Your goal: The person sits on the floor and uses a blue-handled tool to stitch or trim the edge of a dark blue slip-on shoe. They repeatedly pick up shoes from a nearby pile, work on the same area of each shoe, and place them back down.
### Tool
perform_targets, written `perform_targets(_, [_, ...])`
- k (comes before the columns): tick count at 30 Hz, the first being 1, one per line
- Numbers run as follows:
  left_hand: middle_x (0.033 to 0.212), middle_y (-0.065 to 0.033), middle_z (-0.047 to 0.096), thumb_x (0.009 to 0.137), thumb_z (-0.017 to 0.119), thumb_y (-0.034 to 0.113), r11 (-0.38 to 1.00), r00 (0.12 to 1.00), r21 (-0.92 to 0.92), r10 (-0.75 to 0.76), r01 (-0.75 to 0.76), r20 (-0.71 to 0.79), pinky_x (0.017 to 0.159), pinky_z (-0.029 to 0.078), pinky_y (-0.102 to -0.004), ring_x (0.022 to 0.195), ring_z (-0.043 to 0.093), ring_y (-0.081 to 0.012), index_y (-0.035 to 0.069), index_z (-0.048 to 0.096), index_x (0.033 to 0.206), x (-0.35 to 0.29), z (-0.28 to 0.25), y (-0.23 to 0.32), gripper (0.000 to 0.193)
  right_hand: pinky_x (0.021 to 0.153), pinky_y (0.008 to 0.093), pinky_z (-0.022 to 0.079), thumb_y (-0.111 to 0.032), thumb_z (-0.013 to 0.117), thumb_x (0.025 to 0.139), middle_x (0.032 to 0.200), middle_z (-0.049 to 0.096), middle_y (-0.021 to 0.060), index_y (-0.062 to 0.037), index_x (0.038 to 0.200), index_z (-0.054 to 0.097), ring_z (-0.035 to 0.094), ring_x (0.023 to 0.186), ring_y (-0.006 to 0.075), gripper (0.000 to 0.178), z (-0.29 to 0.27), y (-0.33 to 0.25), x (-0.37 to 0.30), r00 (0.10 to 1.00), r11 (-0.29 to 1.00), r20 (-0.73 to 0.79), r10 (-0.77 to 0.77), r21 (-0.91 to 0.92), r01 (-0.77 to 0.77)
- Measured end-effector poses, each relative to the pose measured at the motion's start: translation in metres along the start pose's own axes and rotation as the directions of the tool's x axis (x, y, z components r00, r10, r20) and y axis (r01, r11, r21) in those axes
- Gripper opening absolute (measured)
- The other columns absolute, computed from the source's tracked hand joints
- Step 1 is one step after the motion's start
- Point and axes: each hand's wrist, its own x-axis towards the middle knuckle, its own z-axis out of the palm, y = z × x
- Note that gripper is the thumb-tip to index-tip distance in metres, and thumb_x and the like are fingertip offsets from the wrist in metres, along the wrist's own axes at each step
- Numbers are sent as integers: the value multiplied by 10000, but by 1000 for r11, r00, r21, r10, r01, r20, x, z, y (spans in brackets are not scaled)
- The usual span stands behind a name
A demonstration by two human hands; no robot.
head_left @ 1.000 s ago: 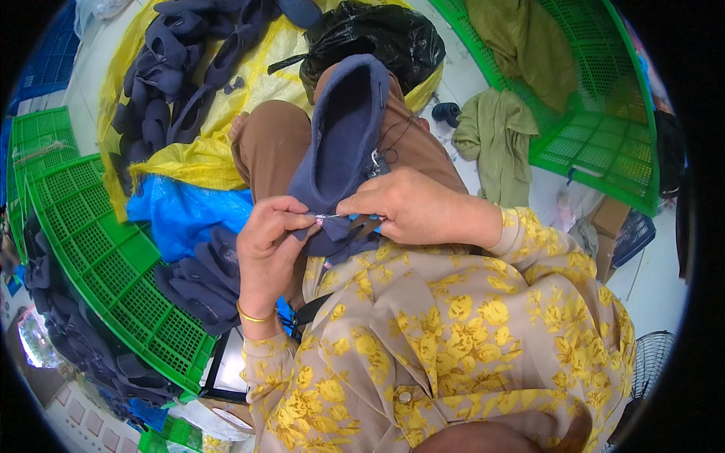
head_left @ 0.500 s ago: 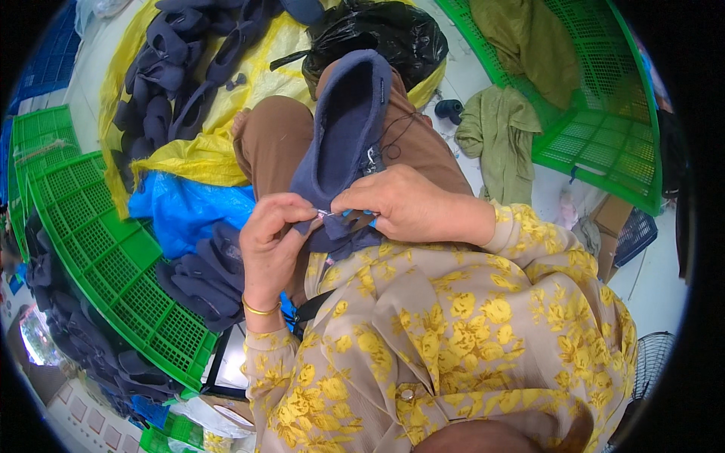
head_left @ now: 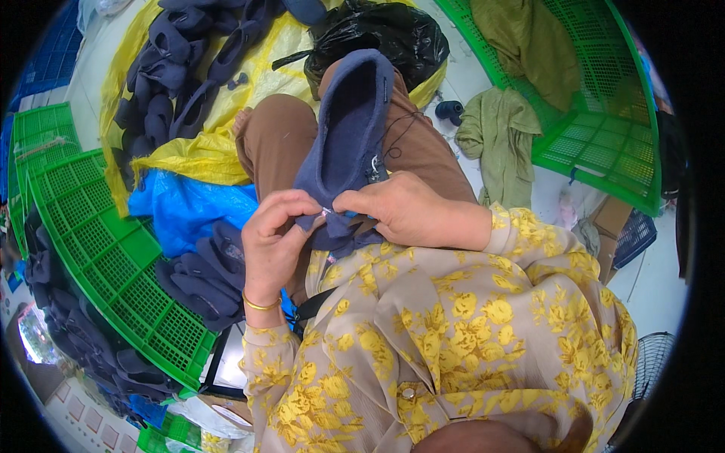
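Observation:
A navy fabric slipper (head_left: 351, 128) lies over my lap, its opening facing up and its toe pointing away from me. Close to its near end, my left hand (head_left: 276, 234) pinches a small piece of navy cloth (head_left: 328, 235), with a whitish bit at the fingertips. My right hand (head_left: 411, 208) is closed right beside it, thumb and fingers nearly meeting the left fingertips. What it grips is mostly hidden; a little blue and something dark show under the fingers. Dark thread (head_left: 400, 136) loops over my right thigh next to the slipper.
More navy slippers (head_left: 189, 113) are heaped on a yellow sheet (head_left: 260, 72) at the far left. Green plastic crates (head_left: 113, 249) stand left and right. A black plastic bag (head_left: 377, 38) sits ahead, with a dark thread spool (head_left: 449, 111) and olive cloth (head_left: 498, 128) to its right.
Both hands remain together at the cloth. My right hand has turned slightly, covering more of the blue and dark thing under its fingers. The slipper has shifted slightly right.

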Motion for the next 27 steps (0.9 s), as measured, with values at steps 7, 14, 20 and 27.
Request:
perform_targets(7, [990, -63, 626, 716, 683, -135, 999, 999, -34, -39, 40, 13, 804, 489, -236, 906, 606, -132, -15, 679, 872, 2, 1, 5, 197, 587, 451, 496, -26, 574, 765, 725, 630, 89, -139, 1026, 526, 660, 710, 314, 288, 5, 1, 1, 1000, 1000, -17, 1, 4, -1])
perform_targets(14, [985, -63, 620, 717, 687, -131, 992, 997, -106, -69, 72, 30, 816, 481, -248, 911, 598, -138, -15, 682, 869, 3, 0, 5, 191, 632, 447, 495, 0, 549, 764, 777, 641, 110, -149, 1074, 536, 654, 772, 322, 344, 6, 3, -1, 999, 996, -42, 6, 86, -2])
perform_targets(20, [952, -59, 619, 743, 689, -98, 990, 996, -115, -73, 77, 43, 775, 477, -236, 885, 598, -133, -8, 687, 870, 5, 1, 6, 156, 651, 443, 501, 33, 550, 732, 827, 649, 110, -137, 1097, 544, 651, 800, 326, 402, 7, 4, -3, 999, 995, -39, -3, 98, 7])
perform_targets(27, [940, -54, 621, 755, 678, -88, 996, 997, -66, -54, 58, 58, 748, 475, -226, 864, 600, -125, -5, 691, 879, 7, 1, 6, 149, 695, 441, 505, 74, 560, 680, 900, 655, 112, -101, 1097, 548, 647, 853, 333, 452, 15, 9, -1, 999, 990, -52, -5, 139, 12])
